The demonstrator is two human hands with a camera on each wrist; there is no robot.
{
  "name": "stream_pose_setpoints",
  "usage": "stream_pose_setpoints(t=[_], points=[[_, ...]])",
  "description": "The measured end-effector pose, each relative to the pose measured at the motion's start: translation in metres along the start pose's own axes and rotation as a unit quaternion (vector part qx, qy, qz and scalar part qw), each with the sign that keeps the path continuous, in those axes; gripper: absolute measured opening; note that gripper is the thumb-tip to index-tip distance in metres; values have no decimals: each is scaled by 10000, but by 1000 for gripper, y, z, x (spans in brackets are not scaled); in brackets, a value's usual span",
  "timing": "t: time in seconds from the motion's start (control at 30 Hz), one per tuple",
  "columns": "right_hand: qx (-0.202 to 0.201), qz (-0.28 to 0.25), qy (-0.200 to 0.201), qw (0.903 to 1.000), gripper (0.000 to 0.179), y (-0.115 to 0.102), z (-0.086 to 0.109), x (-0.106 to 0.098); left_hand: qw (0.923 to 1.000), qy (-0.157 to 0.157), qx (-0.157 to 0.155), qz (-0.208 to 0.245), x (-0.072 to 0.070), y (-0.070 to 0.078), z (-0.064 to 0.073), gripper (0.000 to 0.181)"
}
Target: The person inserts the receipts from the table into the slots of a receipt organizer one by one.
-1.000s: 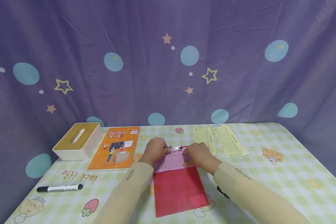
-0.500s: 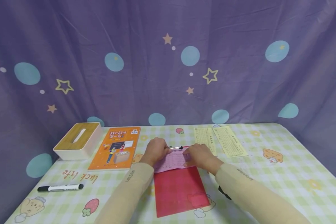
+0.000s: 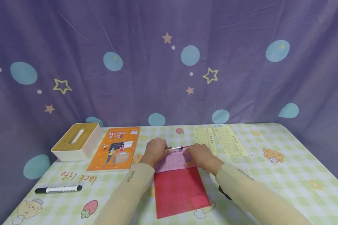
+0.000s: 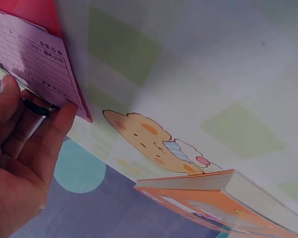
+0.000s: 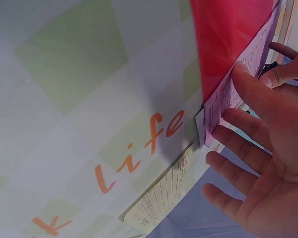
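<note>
A translucent red plastic folder (image 3: 180, 193) lies in the middle of the table, with a metal clip (image 3: 176, 148) along its far edge. Over its far end is a pink printed slip (image 3: 171, 162). My left hand (image 3: 155, 151) pinches the clip; in the left wrist view its thumb is on the metal bar, beside a black part (image 4: 37, 106). My right hand (image 3: 201, 156) touches the slip's right side. In the right wrist view the thumb rests on the slip (image 5: 223, 96), and the other fingers reach fairly straight and spread along its edge.
Two yellow printed slips (image 3: 231, 141) lie at the back, right of the folder. An orange book (image 3: 115, 150) and a wood-topped tissue box (image 3: 76, 142) stand at the back left. A marker (image 3: 59, 189) is front left. A black object (image 3: 224, 192) shows partly beneath my right sleeve.
</note>
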State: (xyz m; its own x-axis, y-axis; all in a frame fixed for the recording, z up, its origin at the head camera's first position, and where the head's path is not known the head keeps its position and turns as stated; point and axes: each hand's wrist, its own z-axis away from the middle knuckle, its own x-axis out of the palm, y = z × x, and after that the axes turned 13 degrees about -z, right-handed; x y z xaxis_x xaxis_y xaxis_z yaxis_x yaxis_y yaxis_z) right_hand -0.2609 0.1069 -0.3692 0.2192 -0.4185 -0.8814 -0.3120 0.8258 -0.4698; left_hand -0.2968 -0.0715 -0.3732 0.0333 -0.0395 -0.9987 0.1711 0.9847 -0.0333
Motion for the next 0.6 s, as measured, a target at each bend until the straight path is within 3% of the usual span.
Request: stream_pose_setpoints(t=[0.47,0.6], points=[[-176,-308,-30,9994,46,8,-1,-1,10000,62,42,48,0,-1,1,18],[-464,-331,47,9984,46,10,2,-2,9999,99,134,19,0,-1,2,18]])
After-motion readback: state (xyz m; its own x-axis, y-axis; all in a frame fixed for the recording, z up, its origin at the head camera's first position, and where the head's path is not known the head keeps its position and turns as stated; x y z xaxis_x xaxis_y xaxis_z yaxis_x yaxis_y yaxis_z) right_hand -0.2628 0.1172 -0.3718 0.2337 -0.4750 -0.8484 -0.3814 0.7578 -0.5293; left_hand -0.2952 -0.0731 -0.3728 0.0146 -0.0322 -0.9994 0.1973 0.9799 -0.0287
